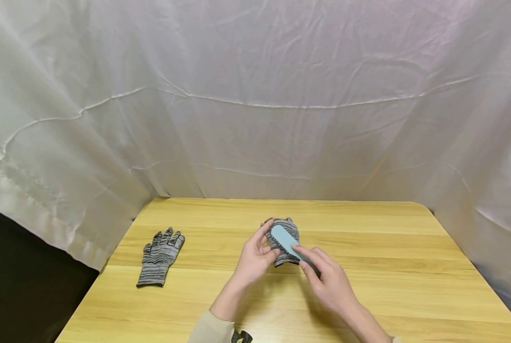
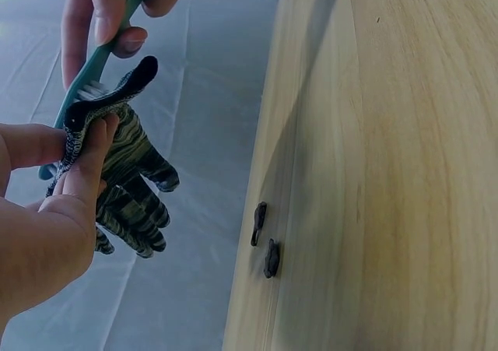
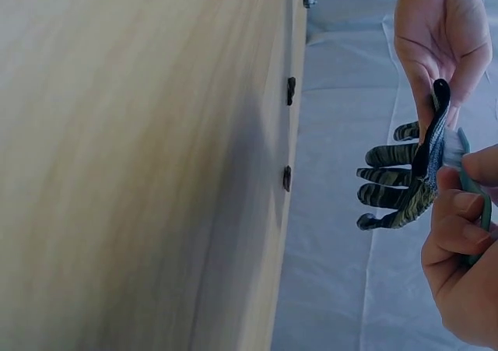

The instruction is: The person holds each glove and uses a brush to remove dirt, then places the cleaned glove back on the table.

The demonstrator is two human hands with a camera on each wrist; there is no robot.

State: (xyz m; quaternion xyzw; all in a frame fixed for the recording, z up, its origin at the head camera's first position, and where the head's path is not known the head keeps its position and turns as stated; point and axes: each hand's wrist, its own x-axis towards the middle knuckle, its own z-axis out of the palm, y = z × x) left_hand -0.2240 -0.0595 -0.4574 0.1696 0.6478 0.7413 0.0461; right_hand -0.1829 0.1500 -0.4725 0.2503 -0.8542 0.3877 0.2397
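Observation:
A striped grey and black knit glove is held up above the table, fingers hanging down in the left wrist view. My left hand pinches it near its dark cuff, between thumb and fingers. In my right hand is a light blue-green brush, gripped by the handle with a finger along its back. White bristles touch the glove's fabric in the right wrist view. Part of the handle is hidden by the fingers.
A matching glove lies flat on the wooden table at the left, fingers pointing away. Pale curtains hang behind and beside the table. Two small dark pieces, their kind unclear, show near the table's edge.

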